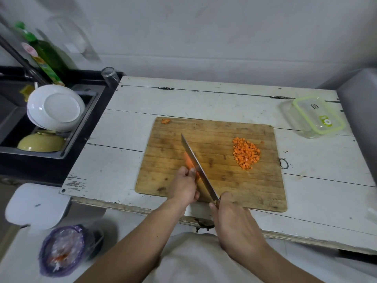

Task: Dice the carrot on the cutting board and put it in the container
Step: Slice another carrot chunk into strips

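Observation:
A wooden cutting board point(224, 180) lies on the white table. On it, my left hand point(184, 185) holds a piece of carrot point(188, 160) down with curled fingers. My right hand point(232, 219) grips the handle of a long knife point(195, 166), whose blade runs lengthwise along the carrot's right side. A heap of diced carrot point(246, 153) sits on the board's right part. A carrot end point(165, 121) lies at the board's far left corner. The clear container with a green-rimmed lid point(315, 117) stands at the table's far right.
A black sink point(16, 127) at the left holds white plates point(55, 108) and a yellow bowl point(40, 142). A green bottle point(48, 58) and a glass point(110, 75) stand behind it. A purple-bagged bin point(63, 250) sits below at the left.

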`<action>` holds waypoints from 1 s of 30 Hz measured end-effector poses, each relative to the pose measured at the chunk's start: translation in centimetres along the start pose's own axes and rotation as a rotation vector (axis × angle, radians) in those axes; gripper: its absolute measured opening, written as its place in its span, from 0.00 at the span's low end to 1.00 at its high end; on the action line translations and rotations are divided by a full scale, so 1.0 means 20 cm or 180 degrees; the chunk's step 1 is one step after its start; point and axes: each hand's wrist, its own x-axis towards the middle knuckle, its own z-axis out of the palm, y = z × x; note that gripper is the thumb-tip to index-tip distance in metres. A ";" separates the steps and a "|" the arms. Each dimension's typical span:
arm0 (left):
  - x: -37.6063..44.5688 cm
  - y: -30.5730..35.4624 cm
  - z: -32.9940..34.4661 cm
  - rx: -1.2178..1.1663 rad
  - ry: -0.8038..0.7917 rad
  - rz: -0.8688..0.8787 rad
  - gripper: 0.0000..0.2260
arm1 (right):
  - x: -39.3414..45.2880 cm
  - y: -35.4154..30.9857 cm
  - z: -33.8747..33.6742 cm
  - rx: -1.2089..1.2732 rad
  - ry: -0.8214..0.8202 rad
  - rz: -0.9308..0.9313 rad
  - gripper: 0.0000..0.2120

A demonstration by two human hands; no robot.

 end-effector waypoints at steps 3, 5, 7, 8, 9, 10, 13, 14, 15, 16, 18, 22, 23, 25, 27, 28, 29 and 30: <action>0.00 0.01 0.00 0.0044 -0.0005 0.0017 0.13 | 0.01 -0.01 0.00 0.0068 0.0023 0.0047 0.12; 0.00 0.01 0.00 0.0081 -0.0022 0.0017 0.13 | 0.02 -0.01 0.01 0.0064 0.0042 0.0026 0.12; 0.00 0.01 0.00 0.0115 -0.0055 -0.0003 0.12 | 0.04 -0.02 0.01 0.0072 0.0023 0.0026 0.11; 0.00 0.01 -0.01 0.0128 -0.0072 -0.0021 0.12 | 0.05 -0.02 0.01 0.0080 0.0009 0.0034 0.11; 0.00 0.01 -0.02 0.0141 -0.0097 -0.0045 0.12 | 0.05 -0.03 0.01 0.0076 -0.0002 0.0039 0.11; 0.01 0.02 -0.02 0.0156 -0.0131 -0.0067 0.12 | 0.05 -0.04 0.01 0.0067 -0.0011 0.0035 0.11; 0.02 0.03 -0.05 0.0233 -0.0245 -0.0099 0.12 | 0.06 -0.06 0.00 -0.0023 -0.0010 0.0032 0.12; 0.03 0.03 -0.05 0.0258 -0.0278 -0.0104 0.12 | 0.06 -0.06 0.00 -0.0066 -0.0019 0.0046 0.12; 0.03 0.02 -0.06 0.0270 -0.0304 -0.0123 0.12 | 0.06 -0.07 0.00 -0.0094 -0.0039 0.0061 0.12; 0.04 0.02 -0.06 0.0283 -0.0325 -0.0138 0.12 | 0.06 -0.07 0.00 -0.0097 -0.0059 0.0085 0.12; 0.04 0.02 -0.06 0.0262 -0.0346 -0.0177 0.12 | 0.07 -0.08 -0.01 -0.0122 -0.0111 0.0120 0.12; 0.06 0.03 -0.06 0.0296 -0.0371 -0.0244 0.11 | 0.08 -0.09 -0.01 -0.0172 -0.0125 0.0166 0.12; 0.07 0.03 -0.07 0.0293 -0.0374 -0.0250 0.12 | 0.09 -0.10 0.00 -0.0217 -0.0113 0.0171 0.12; 0.08 0.02 -0.07 0.0313 -0.0404 -0.0232 0.12 | 0.11 -0.11 0.01 -0.0369 -0.0106 0.0183 0.13; 0.09 0.02 -0.07 0.0362 -0.0445 -0.0209 0.12 | 0.13 -0.12 0.01 -0.0397 -0.0159 0.0232 0.13; 0.09 0.03 -0.08 0.0391 -0.0467 -0.0197 0.11 | 0.14 -0.12 0.00 -0.0368 -0.0197 0.0267 0.12; 0.09 0.03 -0.08 0.0417 -0.0490 -0.0191 0.11 | 0.14 -0.13 -0.01 -0.0335 -0.0230 0.0300 0.12; 0.09 0.03 -0.09 0.0429 -0.0518 -0.0191 0.11 | 0.15 -0.13 -0.02 -0.0303 -0.0260 0.0332 0.12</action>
